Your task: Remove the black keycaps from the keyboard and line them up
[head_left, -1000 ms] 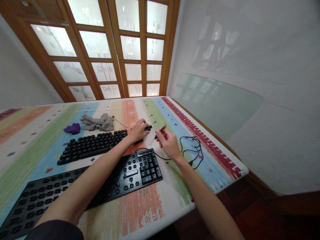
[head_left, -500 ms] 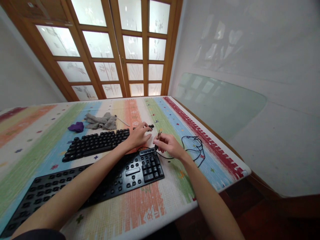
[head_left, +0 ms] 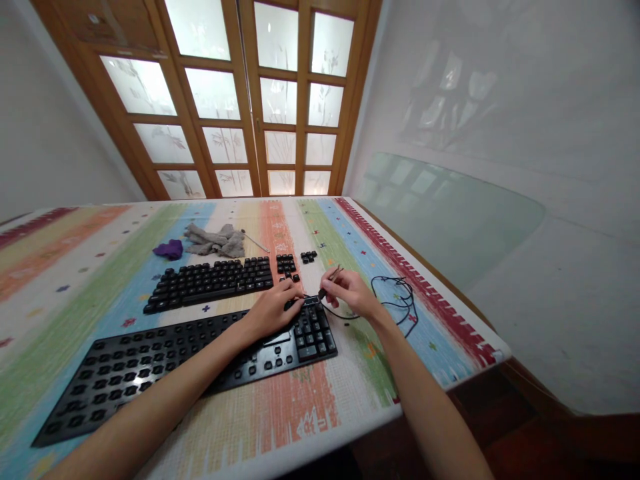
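Observation:
The black keyboard (head_left: 165, 360) lies at a slant before me, most of its keycaps off and a block of number keys (head_left: 313, 333) still on at the right. My left hand (head_left: 275, 307) rests on its upper right part, fingers apart, fingertips beside the indicator strip (head_left: 312, 301). My right hand (head_left: 347, 291) pinches a small tool (head_left: 336, 273) with a dark lower end and a thin, forked-looking upper end. That dark end is close to the strip's right end; whether it touches cannot be made out.
Removed keycaps (head_left: 210, 283) stand in rows behind the keyboard, with smaller groups (head_left: 286, 264) to their right. Farther back lie a grey cloth (head_left: 217, 240), a purple cloth (head_left: 169, 250) and a thin stick (head_left: 256, 241). A coiled black cable (head_left: 400, 303) sits near the table's right edge.
My left hand has come back from the small keycap groups onto the keyboard. My right hand still holds the tool near the strip. The view has shifted slightly.

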A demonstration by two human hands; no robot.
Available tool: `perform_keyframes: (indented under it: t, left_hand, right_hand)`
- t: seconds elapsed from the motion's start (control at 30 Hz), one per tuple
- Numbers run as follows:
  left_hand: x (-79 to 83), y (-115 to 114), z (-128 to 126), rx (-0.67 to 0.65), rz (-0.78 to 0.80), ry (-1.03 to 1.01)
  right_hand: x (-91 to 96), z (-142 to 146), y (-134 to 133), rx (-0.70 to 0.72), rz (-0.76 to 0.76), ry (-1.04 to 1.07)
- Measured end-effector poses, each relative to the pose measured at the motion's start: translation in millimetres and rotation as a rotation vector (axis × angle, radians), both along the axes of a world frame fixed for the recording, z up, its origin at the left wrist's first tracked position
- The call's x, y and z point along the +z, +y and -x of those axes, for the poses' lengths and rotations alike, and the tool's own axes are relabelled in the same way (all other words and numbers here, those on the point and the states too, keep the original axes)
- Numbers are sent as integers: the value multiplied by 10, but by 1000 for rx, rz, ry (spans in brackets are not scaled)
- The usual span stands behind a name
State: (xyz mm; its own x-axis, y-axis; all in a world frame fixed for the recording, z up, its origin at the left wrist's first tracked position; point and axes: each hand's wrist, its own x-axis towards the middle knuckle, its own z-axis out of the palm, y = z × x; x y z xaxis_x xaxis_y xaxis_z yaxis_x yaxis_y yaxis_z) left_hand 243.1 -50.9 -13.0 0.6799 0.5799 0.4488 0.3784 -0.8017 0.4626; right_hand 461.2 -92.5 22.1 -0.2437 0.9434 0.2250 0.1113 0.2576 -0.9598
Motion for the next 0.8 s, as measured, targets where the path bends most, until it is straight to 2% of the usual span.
perform_keyframes:
  t: [0.1, 0.27, 0.4, 0.5, 0.6, 0.7, 0.8]
  left_hand:
    - [-15, -18, -3, 4, -46, 28]
    - [-12, -36, -2, 12, -95, 58]
    - [-31, -31, 4, 23, -115, 70]
    - [-42, -31, 3, 32, -133, 70]
    - [-40, -34, 1, 35, -141, 71]
    - [-37, -36, 2, 23, -144, 78]
    - [-42, -37, 4, 26, -154, 77]
  right_hand:
    - [13, -68, 19, -35, -24, 3]
    - [-48, -69, 33, 109, 98, -62]
    - [-84, -15, 27, 161, 177, -56]
    - [-62, 26, 19, 193, 131, -95]
    - [-26, 50, 10, 285, 47, -192]
    - [-12, 42, 9, 377, 53, -278]
    - [-25, 21, 26, 364, 60, -277]
